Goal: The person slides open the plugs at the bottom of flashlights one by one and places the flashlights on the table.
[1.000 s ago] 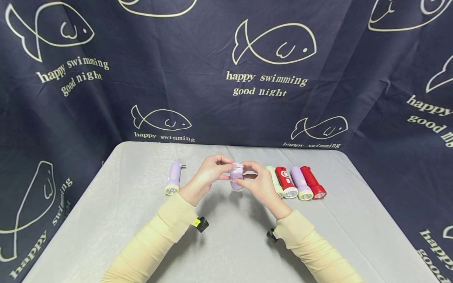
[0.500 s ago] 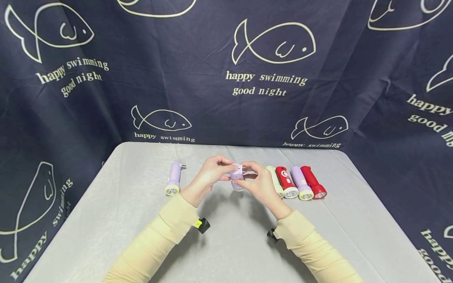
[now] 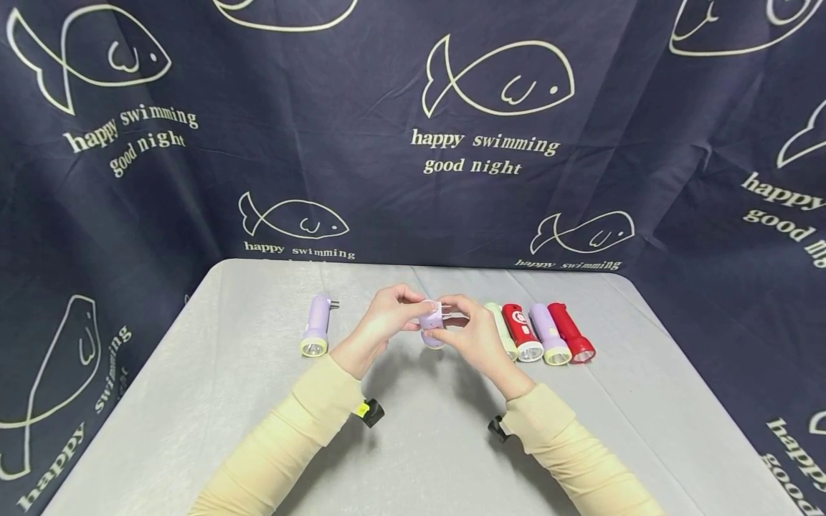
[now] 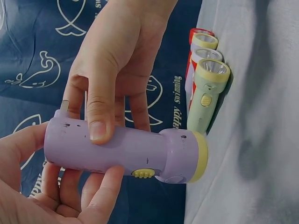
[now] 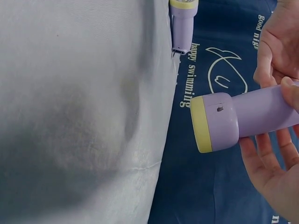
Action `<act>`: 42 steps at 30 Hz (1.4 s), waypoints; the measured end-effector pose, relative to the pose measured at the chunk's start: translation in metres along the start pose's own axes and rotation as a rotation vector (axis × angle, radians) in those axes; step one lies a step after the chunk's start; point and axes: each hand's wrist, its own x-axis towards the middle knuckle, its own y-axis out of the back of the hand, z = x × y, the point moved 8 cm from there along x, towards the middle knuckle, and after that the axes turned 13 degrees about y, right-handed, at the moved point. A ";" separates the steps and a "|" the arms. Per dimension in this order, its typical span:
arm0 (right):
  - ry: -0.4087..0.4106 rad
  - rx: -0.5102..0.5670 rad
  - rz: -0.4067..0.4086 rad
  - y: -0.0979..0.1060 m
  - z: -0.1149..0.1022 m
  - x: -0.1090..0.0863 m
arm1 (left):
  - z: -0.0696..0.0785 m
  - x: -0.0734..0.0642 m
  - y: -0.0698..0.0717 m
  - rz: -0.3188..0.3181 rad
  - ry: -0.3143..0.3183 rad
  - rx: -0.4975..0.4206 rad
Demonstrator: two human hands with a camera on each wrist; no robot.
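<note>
The purple flashlight (image 4: 135, 149) is gripped above the table (image 3: 413, 451) between curled fingers and thumbs of left hand (image 3: 382, 317) and right hand (image 3: 476, 335); its metal prongs (image 4: 65, 106) are seen more plainly than 1 s ago.

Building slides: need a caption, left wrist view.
Left hand and right hand hold a purple flashlight; a green flashlight lies beyond.

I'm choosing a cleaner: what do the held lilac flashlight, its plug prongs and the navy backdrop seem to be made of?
Lilac flashlight: probably hard plastic, smooth with a soft sheen and small dark scuffs.
Plug prongs: likely metal, thin and silvery-grey.
Navy backdrop: seemingly fabric, matte, with folds and creases; fibre unclear.
</note>
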 end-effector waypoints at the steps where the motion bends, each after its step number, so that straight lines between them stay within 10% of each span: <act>1: 0.002 0.001 -0.003 0.000 0.000 0.000 | 0.000 0.000 0.000 0.002 -0.002 0.002; 11: 0.002 -0.006 -0.008 -0.002 -0.002 0.002 | 0.001 0.001 0.002 0.006 -0.001 0.015; 42: -0.139 0.056 0.011 0.011 0.017 0.009 | 0.020 -0.010 0.002 -0.028 -0.294 0.114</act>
